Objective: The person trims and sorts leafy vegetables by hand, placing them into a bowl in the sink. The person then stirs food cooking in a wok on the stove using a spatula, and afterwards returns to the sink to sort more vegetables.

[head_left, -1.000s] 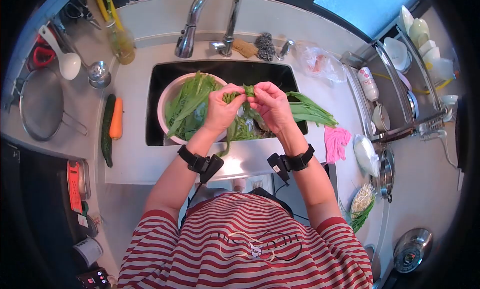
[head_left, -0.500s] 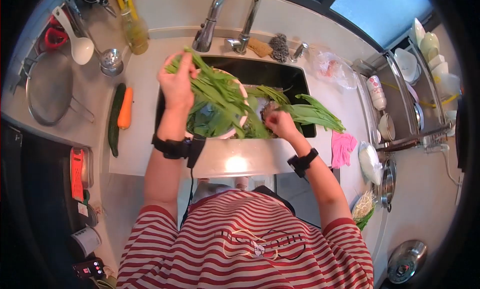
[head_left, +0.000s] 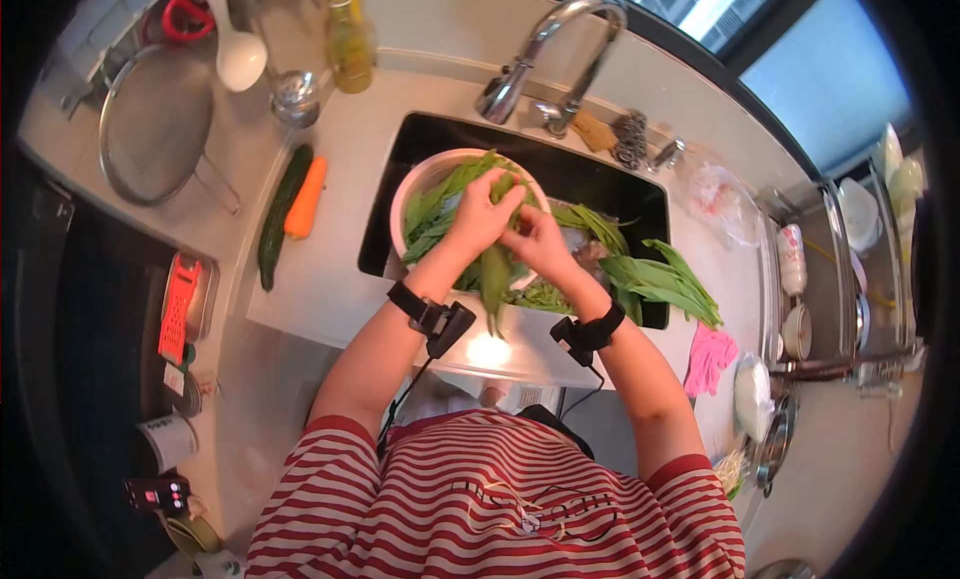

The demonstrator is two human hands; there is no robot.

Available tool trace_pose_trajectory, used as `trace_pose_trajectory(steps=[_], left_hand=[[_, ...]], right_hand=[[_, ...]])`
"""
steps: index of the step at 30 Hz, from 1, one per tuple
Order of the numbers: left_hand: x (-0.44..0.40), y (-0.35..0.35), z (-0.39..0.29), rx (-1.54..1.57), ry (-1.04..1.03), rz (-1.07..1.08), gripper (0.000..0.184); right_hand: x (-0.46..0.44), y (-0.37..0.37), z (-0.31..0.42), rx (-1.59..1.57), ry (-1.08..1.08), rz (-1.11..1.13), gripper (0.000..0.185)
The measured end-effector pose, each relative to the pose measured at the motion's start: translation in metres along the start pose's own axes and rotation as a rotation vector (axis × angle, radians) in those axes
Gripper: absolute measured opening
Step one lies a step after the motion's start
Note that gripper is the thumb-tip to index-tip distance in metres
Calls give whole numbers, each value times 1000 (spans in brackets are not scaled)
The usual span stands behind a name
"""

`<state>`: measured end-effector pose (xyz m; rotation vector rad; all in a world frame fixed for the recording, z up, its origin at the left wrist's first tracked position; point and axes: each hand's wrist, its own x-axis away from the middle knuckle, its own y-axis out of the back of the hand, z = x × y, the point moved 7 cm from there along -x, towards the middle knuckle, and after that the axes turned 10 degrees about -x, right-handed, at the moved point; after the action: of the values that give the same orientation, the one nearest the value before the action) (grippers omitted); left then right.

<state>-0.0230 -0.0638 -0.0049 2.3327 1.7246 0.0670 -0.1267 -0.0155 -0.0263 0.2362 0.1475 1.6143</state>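
Over the dark sink (head_left: 625,204), my left hand (head_left: 485,211) is closed on a bunch of leafy greens (head_left: 495,279) whose leaves hang down toward the sink's front edge. Close beside it on the right, my right hand (head_left: 540,241) has its fingers pressed together at the same bunch. Beneath my hands is a pink-rimmed bowl (head_left: 402,204) with more green leaves in it. Further long leaves (head_left: 660,282) lie across the sink's right edge. The fingertips partly hide the stems.
A cucumber (head_left: 283,219) and a carrot (head_left: 306,199) lie left of the sink. Behind it stands the faucet (head_left: 560,54), with a sponge (head_left: 593,131) and a scourer (head_left: 630,141). To the right are a pink cloth (head_left: 711,359), a plastic bag (head_left: 722,204) and a dish rack (head_left: 825,279).
My left hand has come from the bowl's far left back to the centre, and my right hand has risen to meet it. The view has turned, shifting the sink rightward.
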Motion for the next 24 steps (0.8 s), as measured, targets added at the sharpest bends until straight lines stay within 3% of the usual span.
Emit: trace_pose_trajectory(steps=[2,5,7,8,9,10,11,13,14,16,17,19,21,24], left_hand=[[9,15,0,-93,-134,24,57],[24,54,36,-194,-51,-80,73],[37,77,80,-114,8,-96,74],[49,89,90,-144,58,-121,67],[63,99,90,-152,68,-115,67],[77,107,86,-169,133,-78,60],[90,112,84,-180,193,-44,53],[114,117,75,-355,98,-41,42],[128,116,83,-451,66,-60,41],[145,107,85,-602,-35,-84,41],[150,102,79,-658,-101,-84,41],[153,97,77,-682,-101,-89,40],[152,98,79,-689,-80,-131,40],[150,98,82,-678,-73,-117,39]], right_hand=[[-14,-3,-22,-246,-208,-61,22],[-48,9,-70,-359,-414,-171,19],[-65,19,-105,-234,-569,-161,28],[-82,34,-139,65,-565,-61,31],[-95,41,-167,359,-547,41,34],[-91,34,-127,773,-531,173,43],[-90,28,-133,771,-535,173,43],[-91,10,-115,1186,-33,171,63],[-88,-3,-108,1252,36,315,79],[-90,-24,-110,1453,131,575,76],[-96,-27,-116,1457,134,568,76],[-109,-44,-125,1714,498,468,75],[-126,-50,-141,1680,476,434,73],[-132,-54,-167,1668,152,614,80]])
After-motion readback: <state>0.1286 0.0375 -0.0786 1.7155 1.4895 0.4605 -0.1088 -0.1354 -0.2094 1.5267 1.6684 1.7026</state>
